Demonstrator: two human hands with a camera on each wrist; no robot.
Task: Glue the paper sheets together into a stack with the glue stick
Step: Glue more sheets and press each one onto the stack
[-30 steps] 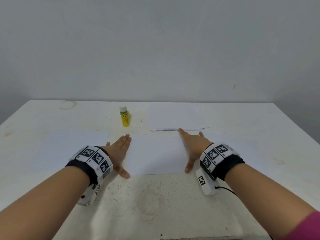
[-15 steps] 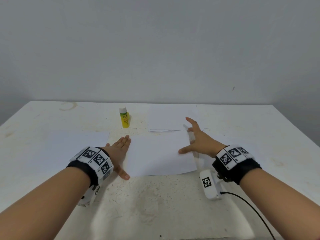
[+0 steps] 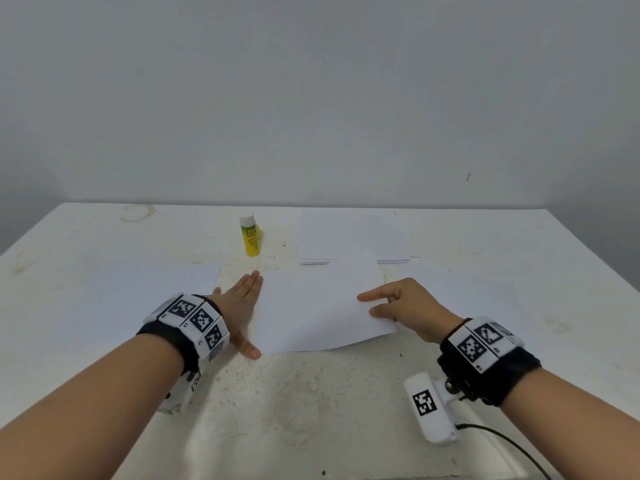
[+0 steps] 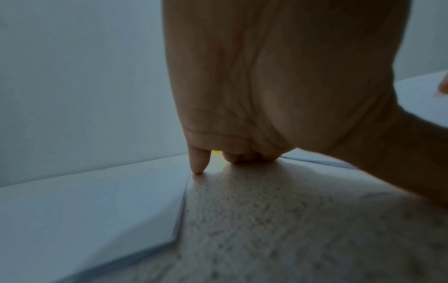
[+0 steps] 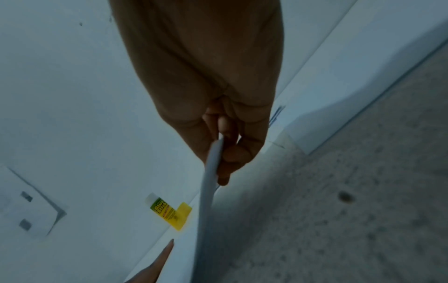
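Observation:
A white paper sheet [image 3: 318, 310] lies in the middle of the table, its right edge lifted. My right hand [image 3: 401, 306] pinches that edge between thumb and fingers; the right wrist view shows the sheet [image 5: 211, 172] edge-on in the pinch. My left hand [image 3: 242, 306] lies flat with straight fingers on the table at the sheet's left edge. A yellow glue stick [image 3: 250, 235] with a white cap stands upright behind the left hand, capped. A paper stack [image 3: 349, 237] lies at the back centre.
Another white sheet [image 3: 152, 289] lies flat to the left of my left hand, and one more sheet [image 3: 467, 292] lies to the right under my right hand. The white table [image 3: 311, 410] is rough and stained. A grey wall stands behind.
My right hand left the sheet's top, swung to its right edge and pinched it, raising that edge. The left hand has stayed flat in place.

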